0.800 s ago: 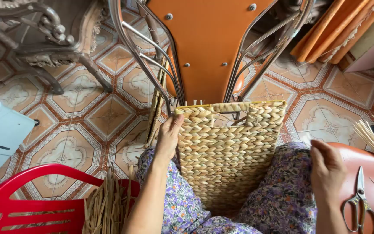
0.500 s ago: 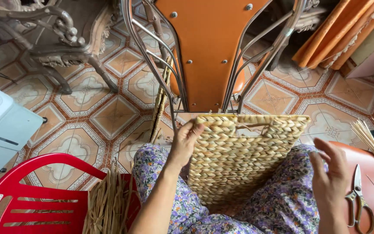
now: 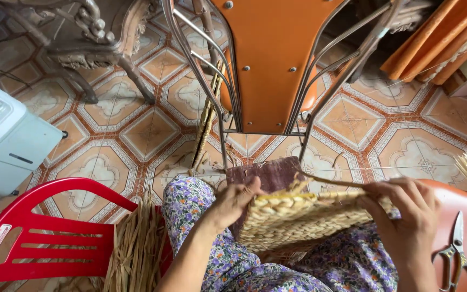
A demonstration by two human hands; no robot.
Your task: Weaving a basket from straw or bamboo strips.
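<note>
Hands now grip the tan woven straw basket (image 3: 304,219) tipped nearly flat across the lap: left hand (image 3: 233,203) and right hand (image 3: 406,208) each clasp an edge, where moments ago it stood upright.

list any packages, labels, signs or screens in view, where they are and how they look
No packages, signs or screens show.
Possible label: a small dark strip on the white appliance, far left on the tiled floor; too small to tell more.
</note>
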